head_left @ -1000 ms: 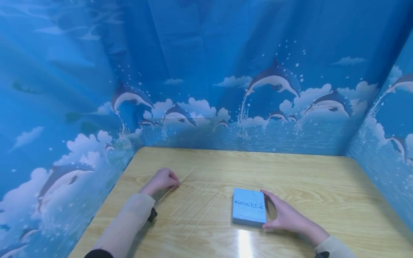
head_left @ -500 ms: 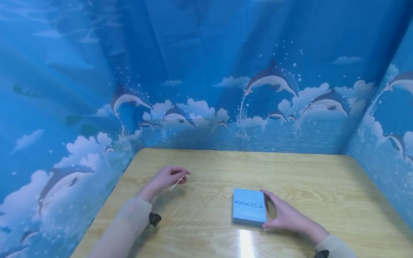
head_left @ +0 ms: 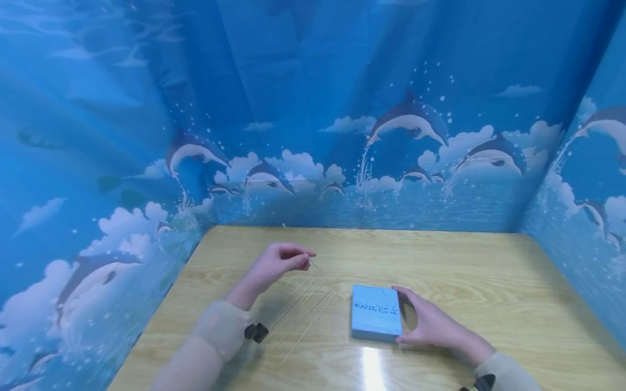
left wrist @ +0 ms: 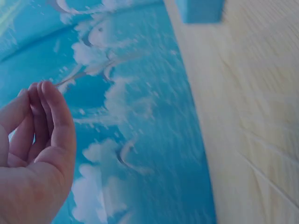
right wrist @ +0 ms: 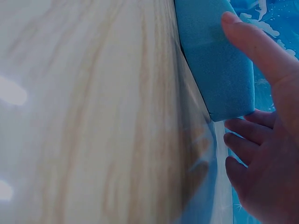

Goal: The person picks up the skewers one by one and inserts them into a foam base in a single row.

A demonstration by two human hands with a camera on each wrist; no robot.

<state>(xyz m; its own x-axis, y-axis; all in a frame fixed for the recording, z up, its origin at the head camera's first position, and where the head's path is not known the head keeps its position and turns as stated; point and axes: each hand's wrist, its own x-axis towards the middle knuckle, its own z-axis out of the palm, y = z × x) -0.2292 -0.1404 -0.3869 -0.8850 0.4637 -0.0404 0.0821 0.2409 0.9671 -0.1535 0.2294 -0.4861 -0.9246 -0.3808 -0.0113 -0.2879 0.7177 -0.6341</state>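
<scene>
Raised above the table's left part, my left hand [head_left: 274, 269] pinches a thin wooden stick between thumb and fingertips. In the left wrist view the stick [left wrist: 79, 74] juts out past the fingertips, blurred. A light blue foam block [head_left: 375, 312] lies flat on the table, with rows of dark marks across its top. My right hand [head_left: 432, 326] holds the block from its right side, thumb at the near corner and a fingertip at the far one. Several more thin wooden sticks [head_left: 309, 328] lie slanted and roughly parallel on the table, between my left forearm and the block.
The wood-grain table [head_left: 464, 271] is walled at the back and sides by a blue curtain [head_left: 303, 201] printed with dolphins and clouds. A bright light reflection falls on the tabletop just in front of the block.
My left hand has picked a stick up off the table and moved right and away from me with it, turning the stick. The right hand and the block have stayed in place.
</scene>
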